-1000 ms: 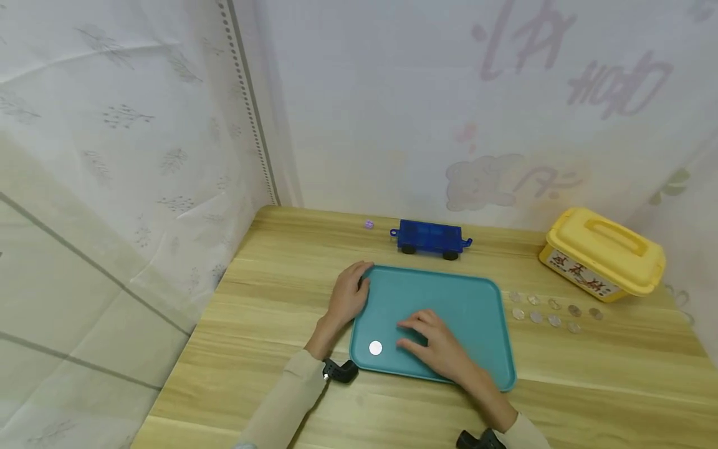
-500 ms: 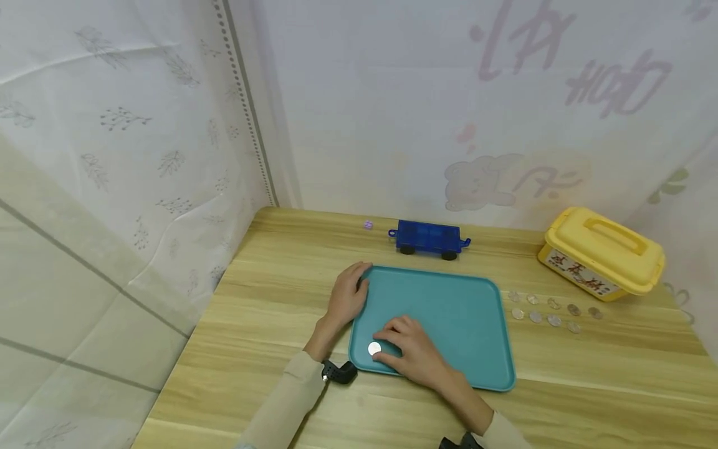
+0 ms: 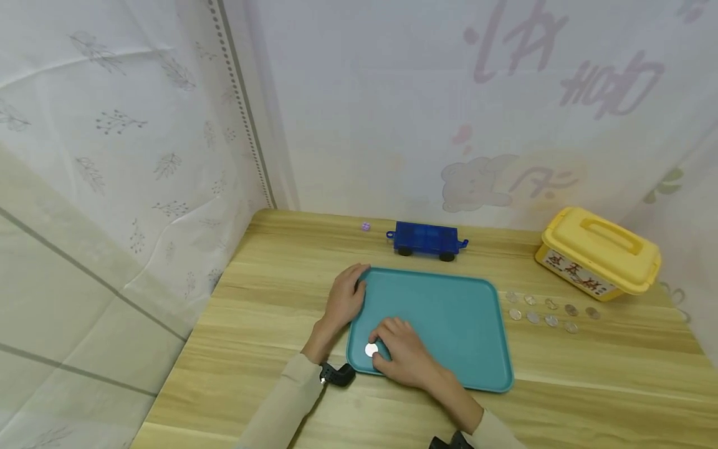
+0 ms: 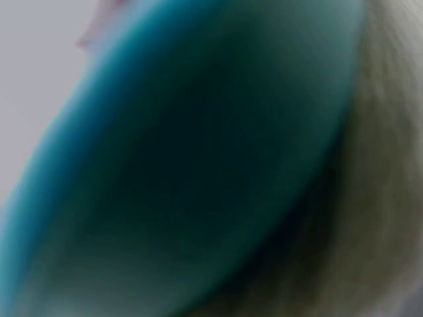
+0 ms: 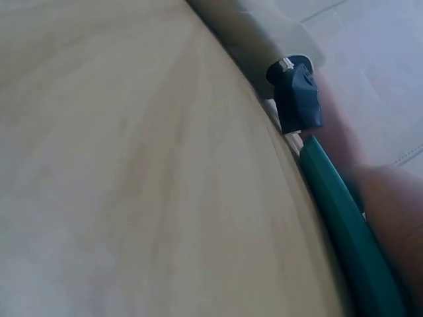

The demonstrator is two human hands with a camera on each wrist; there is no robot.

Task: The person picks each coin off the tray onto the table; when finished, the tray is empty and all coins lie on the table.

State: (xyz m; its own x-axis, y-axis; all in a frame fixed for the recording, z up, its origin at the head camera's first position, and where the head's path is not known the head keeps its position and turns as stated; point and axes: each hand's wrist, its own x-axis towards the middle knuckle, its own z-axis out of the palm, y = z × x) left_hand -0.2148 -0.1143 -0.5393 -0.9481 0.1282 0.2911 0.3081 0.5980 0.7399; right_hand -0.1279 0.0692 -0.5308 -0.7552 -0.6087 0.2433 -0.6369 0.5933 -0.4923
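A round coin (image 3: 371, 350), bright with glare, lies at the near left of the teal tray (image 3: 437, 324). My right hand (image 3: 405, 352) is bent over the tray, its index fingertip and thumb pinching the coin at opposite edges. My left hand (image 3: 343, 299) rests along the tray's left rim, fingers reaching to the far left corner and thumb over the inside. In the left wrist view the tray wall (image 4: 198, 165) fills most of the picture, blurred. The right wrist view shows the tray's near edge (image 5: 350, 231), with neither the coin nor my fingertips in it.
Several coins (image 3: 533, 317) lie in two rows right of the tray. Behind them stands a yellow lidded box (image 3: 600, 249) with a handle. A blue toy wagon (image 3: 426, 239) and a small purple piece (image 3: 366, 226) sit at the back, near the curtain (image 3: 364, 125).
My right hand has moved left and slightly toward me across the tray, and its thumb and index finger have closed in on the coin. The left hand stays at the rim.
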